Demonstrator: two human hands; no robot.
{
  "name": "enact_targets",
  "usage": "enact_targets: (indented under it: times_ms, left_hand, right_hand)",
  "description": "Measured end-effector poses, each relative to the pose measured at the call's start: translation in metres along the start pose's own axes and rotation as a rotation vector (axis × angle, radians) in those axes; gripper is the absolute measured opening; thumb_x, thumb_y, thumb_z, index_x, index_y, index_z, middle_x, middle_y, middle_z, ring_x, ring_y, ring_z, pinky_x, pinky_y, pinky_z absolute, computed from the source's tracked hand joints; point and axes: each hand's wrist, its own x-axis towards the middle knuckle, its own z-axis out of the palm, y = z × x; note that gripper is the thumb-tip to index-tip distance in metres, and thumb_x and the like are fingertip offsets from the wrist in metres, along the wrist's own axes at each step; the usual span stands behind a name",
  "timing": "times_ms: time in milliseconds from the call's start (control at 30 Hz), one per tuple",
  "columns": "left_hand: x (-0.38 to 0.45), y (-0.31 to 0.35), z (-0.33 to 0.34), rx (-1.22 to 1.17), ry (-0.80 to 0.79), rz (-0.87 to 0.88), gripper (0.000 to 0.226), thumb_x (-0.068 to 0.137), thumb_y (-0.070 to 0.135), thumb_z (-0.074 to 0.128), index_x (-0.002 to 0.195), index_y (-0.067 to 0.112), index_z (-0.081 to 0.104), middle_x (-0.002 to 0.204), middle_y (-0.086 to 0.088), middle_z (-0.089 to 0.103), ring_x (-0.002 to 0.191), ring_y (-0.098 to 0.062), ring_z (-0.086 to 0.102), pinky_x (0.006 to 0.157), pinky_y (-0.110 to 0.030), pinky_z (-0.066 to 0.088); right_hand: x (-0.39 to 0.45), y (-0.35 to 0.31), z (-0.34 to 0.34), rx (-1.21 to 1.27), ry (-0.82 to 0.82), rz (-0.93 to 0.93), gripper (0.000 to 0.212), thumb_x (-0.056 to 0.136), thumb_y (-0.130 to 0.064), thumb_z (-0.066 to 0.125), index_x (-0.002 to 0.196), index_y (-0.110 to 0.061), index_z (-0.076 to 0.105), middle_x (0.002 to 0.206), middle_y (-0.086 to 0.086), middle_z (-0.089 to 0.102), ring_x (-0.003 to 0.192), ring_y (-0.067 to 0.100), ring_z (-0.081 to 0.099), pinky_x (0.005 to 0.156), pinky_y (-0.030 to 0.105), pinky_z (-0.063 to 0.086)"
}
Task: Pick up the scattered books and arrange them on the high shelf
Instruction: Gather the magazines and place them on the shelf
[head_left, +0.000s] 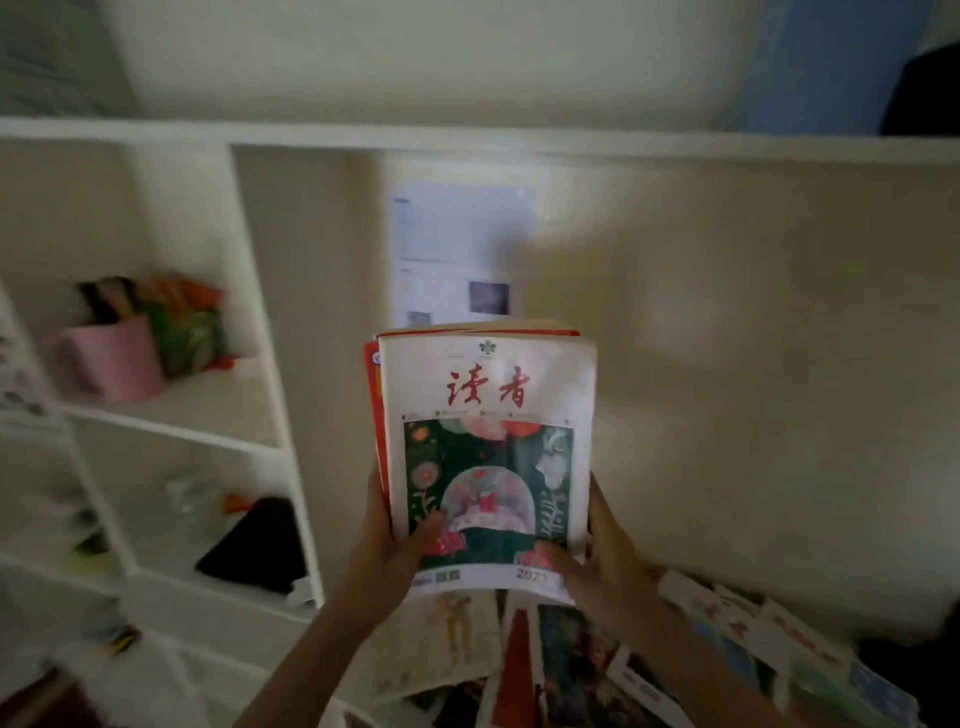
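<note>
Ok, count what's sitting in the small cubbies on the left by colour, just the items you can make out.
Pink: 1, the pink box.
Green and orange: 1, the patterned bundle.
Black: 1, the flat black item.
Total: 3. Other blurred bits there can't be told apart.

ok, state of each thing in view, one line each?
stack of books: upright, held in both hands
left hand: grips stack's lower left edge
right hand: grips stack's lower right edge
loose books: lying scattered below
pink box: sitting in left cubby

pink container (111, 358), black pouch (257, 545) (blurred), wall sheet (457, 249)
</note>
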Motion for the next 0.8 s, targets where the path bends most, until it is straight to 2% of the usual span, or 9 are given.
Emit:
enact_targets:
  times_ms: [100, 200, 300, 367, 433, 533, 633, 733, 800]
  left_hand:
    - [-0.035, 0.036, -0.062, 0.056, 0.210, 0.082, 0.082, 0.085, 0.010, 0.064, 0.148, 0.033, 0.019, 0.131, 0.009, 0.053, 0.115, -0.007, 0.060, 0.074, -0.024, 0.058]
    - [-0.058, 0.083, -0.106, 0.129, 0.364, 0.228, 0.090, 0.077, 0.020, 0.067, 0.143, 0.057, 0.017, 0.141, 0.019, 0.047, 0.127, -0.008, 0.051, 0.091, -0.032, 0.055]
    - [-0.059, 0.145, -0.140, 0.230, 0.460, 0.415, 0.087, 0.076, 0.018, 0.067, 0.131, 0.071, 0.025, 0.138, 0.031, 0.045, 0.127, 0.002, 0.048, 0.099, -0.034, 0.051]
    - [-0.050, 0.191, -0.159, 0.226, 0.445, 0.473, 0.088, 0.077, 0.014, 0.066, 0.138, 0.061, 0.024, 0.143, 0.016, 0.045, 0.129, -0.009, 0.049, 0.097, -0.050, 0.050]
    - [-0.034, 0.239, -0.173, 0.191, 0.373, 0.496, 0.088, 0.080, 0.011, 0.063, 0.138, 0.062, 0.022, 0.142, 0.004, 0.048, 0.127, -0.024, 0.053, 0.088, -0.058, 0.053]
    - [0.006, 0.299, -0.189, 0.187, 0.268, 0.556, 0.087, 0.083, 0.007, 0.060, 0.137, 0.063, 0.020, 0.140, 0.001, 0.049, 0.121, -0.028, 0.057, 0.079, -0.054, 0.057]
    - [0.068, 0.334, -0.204, 0.189, 0.265, 0.628, 0.087, 0.087, 0.006, 0.063, 0.143, 0.054, 0.016, 0.140, -0.001, 0.048, 0.123, -0.025, 0.056, 0.084, -0.055, 0.055]
    - [0.133, 0.345, -0.220, 0.193, 0.271, 0.655, 0.088, 0.084, 0.014, 0.067, 0.147, 0.046, 0.014, 0.142, -0.002, 0.046, 0.125, -0.024, 0.054, 0.088, -0.056, 0.054]
    - [0.174, 0.341, -0.231, 0.212, 0.274, 0.658, 0.087, 0.086, 0.012, 0.066, 0.148, 0.043, 0.013, 0.141, -0.001, 0.046, 0.124, -0.023, 0.054, 0.086, -0.053, 0.055]
  right_hand:
    - [0.009, -0.045, 0.051, 0.063, -0.171, -0.100, 0.068, 0.085, -0.008, 0.066, 0.137, -0.035, 0.032, 0.120, -0.025, 0.062, 0.109, 0.006, 0.064, 0.076, 0.025, 0.058]
    - [0.021, -0.093, 0.087, 0.189, -0.290, -0.170, 0.060, 0.084, 0.003, 0.063, 0.130, -0.026, 0.039, 0.115, -0.016, 0.068, 0.103, 0.010, 0.068, 0.071, 0.027, 0.058]
    - [0.038, -0.152, 0.109, 0.234, -0.334, -0.338, 0.068, 0.085, 0.008, 0.060, 0.131, -0.036, 0.036, 0.115, -0.016, 0.067, 0.106, 0.006, 0.066, 0.073, 0.024, 0.058]
    - [0.057, -0.191, 0.116, 0.212, -0.333, -0.470, 0.069, 0.087, 0.014, 0.054, 0.131, -0.035, 0.034, 0.116, -0.021, 0.066, 0.109, 0.004, 0.064, 0.078, 0.021, 0.056]
    - [0.080, -0.231, 0.119, 0.186, -0.292, -0.578, 0.073, 0.087, 0.015, 0.054, 0.133, -0.038, 0.035, 0.119, -0.019, 0.064, 0.113, 0.004, 0.061, 0.084, 0.021, 0.054]
    - [0.130, -0.285, 0.120, 0.136, -0.271, -0.688, 0.081, 0.083, 0.013, 0.057, 0.138, -0.040, 0.028, 0.121, -0.018, 0.058, 0.113, 0.002, 0.059, 0.083, 0.021, 0.055]
    - [0.194, -0.330, 0.114, 0.066, -0.233, -0.691, 0.076, 0.083, 0.011, 0.061, 0.138, -0.028, 0.027, 0.111, -0.022, 0.055, 0.101, -0.011, 0.059, 0.073, 0.011, 0.053]
    - [0.261, -0.352, 0.113, -0.057, -0.220, -0.634, 0.081, 0.080, 0.011, 0.065, 0.141, -0.022, 0.023, 0.116, -0.009, 0.052, 0.102, -0.001, 0.057, 0.064, 0.009, 0.051]
    - [0.305, -0.351, 0.117, -0.117, -0.209, -0.584, 0.089, 0.078, 0.009, 0.068, 0.144, -0.021, 0.018, 0.124, -0.005, 0.050, 0.110, 0.005, 0.054, 0.072, 0.015, 0.053]
